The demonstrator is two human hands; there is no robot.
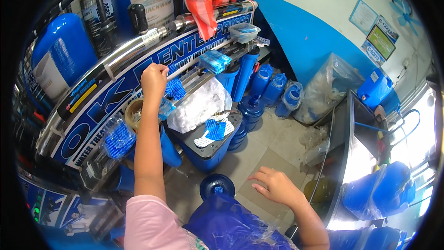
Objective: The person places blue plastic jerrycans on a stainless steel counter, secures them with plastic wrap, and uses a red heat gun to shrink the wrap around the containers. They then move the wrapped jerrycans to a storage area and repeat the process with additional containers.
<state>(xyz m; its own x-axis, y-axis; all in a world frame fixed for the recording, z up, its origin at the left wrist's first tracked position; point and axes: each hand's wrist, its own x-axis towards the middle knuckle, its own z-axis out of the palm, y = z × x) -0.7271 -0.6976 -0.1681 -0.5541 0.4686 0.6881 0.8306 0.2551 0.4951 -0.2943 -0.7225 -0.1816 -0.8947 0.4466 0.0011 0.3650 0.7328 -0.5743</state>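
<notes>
My left hand point(154, 81) reaches up to the metal rail, its fingers pinched on a small blue patterned plastic seal point(172, 69). Just below its fingers, more blue patterned seals point(175, 89) sit in a pile by the rail. My right hand point(278, 187) hovers to the right with fingers apart and nothing in them. Between my arms, close to my body, is the round top of a blue water jug point(217, 186). Shiny blue plastic point(233, 226) covers the space below it; what lies under is hidden.
A dark bin point(203, 150) carries a white plastic bag point(200, 104) and loose seals point(215, 130). Tape rolls point(134, 113) hang near my left forearm. Blue jugs point(252, 106) stand on the floor behind the bin. At right are a counter point(340, 157) and wrapped blue containers point(379, 190).
</notes>
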